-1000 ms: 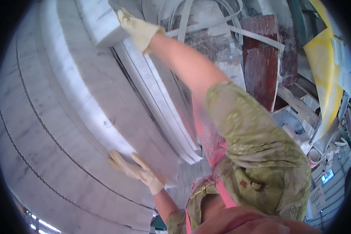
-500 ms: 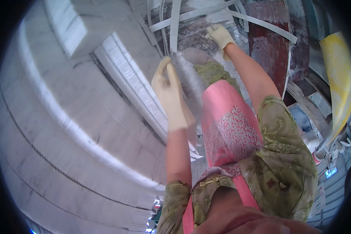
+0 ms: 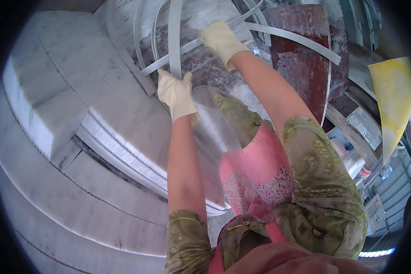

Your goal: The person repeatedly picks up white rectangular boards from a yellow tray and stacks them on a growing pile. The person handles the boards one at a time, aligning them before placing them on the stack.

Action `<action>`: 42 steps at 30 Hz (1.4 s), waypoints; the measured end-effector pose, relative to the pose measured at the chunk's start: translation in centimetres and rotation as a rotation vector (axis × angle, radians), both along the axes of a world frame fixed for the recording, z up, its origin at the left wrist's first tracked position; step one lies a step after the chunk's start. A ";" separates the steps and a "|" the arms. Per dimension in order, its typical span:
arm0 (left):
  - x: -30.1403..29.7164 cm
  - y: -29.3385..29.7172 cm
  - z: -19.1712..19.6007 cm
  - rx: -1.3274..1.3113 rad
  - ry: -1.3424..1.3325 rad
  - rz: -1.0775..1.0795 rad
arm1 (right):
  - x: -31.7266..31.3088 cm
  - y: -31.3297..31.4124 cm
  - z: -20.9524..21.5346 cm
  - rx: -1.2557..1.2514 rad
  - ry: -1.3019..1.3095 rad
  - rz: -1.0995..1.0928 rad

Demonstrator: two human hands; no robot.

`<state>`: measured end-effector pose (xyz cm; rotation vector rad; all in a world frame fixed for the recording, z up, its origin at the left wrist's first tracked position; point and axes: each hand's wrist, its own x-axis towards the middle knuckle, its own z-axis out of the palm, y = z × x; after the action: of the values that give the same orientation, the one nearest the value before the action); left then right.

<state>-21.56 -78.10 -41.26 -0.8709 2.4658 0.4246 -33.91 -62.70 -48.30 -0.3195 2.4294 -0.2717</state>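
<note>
The fingers (image 3: pixel 163 79) were covered by cream gloves (image 3: pixel 179 98); white strips (image 3: pixel 174 34) were seen near them, grey-streaked slabs (image 3: pixel 84 52) to their left, a pink, floral apron (image 3: pixel 262 153) below.

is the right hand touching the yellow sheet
No, the right hand is at a pale strip, well left of the yellow sheet.

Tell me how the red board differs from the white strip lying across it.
The board is dark red with pale smears; the strip is plain white. The board is broad; the strip is narrow. The strip reaches past the board's right edge. Both look longer than wide.
</note>
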 end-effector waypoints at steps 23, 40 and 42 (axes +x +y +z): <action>-4.7 -7.3 5.3 0.111 0.501 0.261 | -1.0 -1.1 4.3 -0.185 0.476 0.755; -4.7 -8.6 2.8 0.054 0.645 0.133 | 2.1 -5.1 0.4 -0.153 0.470 1.174; -4.9 -8.5 2.6 0.076 0.573 0.136 | 2.3 -5.8 0.1 -0.126 0.432 1.011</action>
<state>-26.49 -86.62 -38.64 -0.9943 2.8801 0.9190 -31.62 -68.46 -48.24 -1.7142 2.3015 0.1171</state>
